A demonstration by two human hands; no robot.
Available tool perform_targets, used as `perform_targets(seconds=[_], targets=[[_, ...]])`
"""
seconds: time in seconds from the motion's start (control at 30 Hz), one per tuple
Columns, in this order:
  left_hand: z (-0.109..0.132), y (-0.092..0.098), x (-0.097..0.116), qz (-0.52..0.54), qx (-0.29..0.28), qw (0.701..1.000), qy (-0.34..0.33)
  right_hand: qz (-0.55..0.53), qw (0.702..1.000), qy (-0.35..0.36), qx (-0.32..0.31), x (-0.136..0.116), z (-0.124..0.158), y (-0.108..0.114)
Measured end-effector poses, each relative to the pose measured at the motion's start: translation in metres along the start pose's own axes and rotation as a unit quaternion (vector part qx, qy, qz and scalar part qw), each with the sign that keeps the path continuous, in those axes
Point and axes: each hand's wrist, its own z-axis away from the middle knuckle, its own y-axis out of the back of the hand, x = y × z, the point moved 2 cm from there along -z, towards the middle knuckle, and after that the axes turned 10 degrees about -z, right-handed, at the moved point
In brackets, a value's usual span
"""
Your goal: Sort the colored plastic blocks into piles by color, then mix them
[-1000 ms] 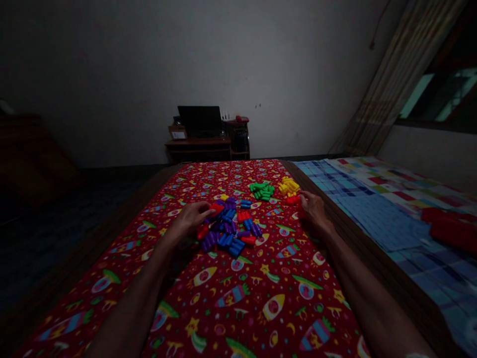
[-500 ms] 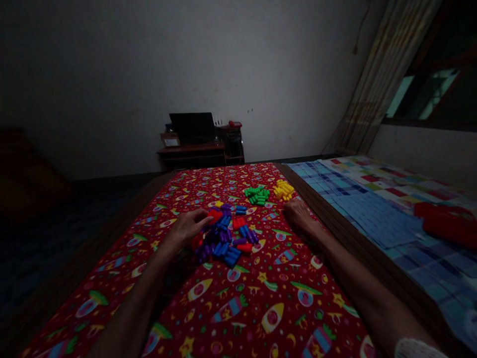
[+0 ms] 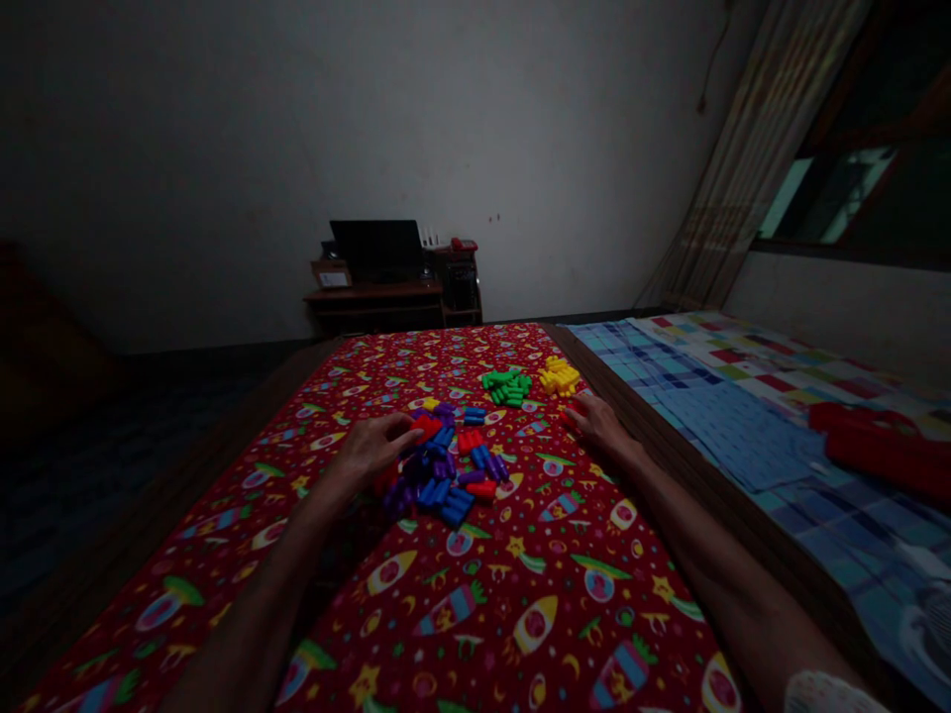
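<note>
A mixed heap of blue, purple and red toy blocks (image 3: 450, 465) lies on a red rocket-print sheet (image 3: 475, 594). My left hand (image 3: 375, 444) rests at the heap's left edge, fingers curled with the tips pinching a red block (image 3: 426, 426). Farther back sit a green pile (image 3: 505, 385) and a yellow pile (image 3: 560, 376). My right hand (image 3: 598, 424) lies near the sheet's right edge, just in front of the yellow pile, fingers curled over red blocks that barely show.
A wooden bed rail (image 3: 654, 416) runs along the right of the sheet, with a blue checked bedspread (image 3: 743, 426) and a red object (image 3: 884, 451) beyond it. A desk with a dark monitor (image 3: 378, 253) stands at the far wall. A curtain (image 3: 735, 188) hangs at right.
My right hand drew back from the red blocks beside the yellow pile, then settled there again. My left hand stays on the red block. The view shifted slightly.
</note>
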Motion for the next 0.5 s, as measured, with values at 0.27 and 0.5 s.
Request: perform_targets(seconds=[0.27,0.5], targets=[[0.003,0.000,0.006,0.005,-0.003,1.000,-0.028,-0.020,1.000,-0.010,-0.009,0.001,0.008,0.000],[0.008,-0.024,0.034,0.059,-0.007,0.996,-0.060,-0.169,0.982,0.065,0.061,-0.078,0.010,0.013]])
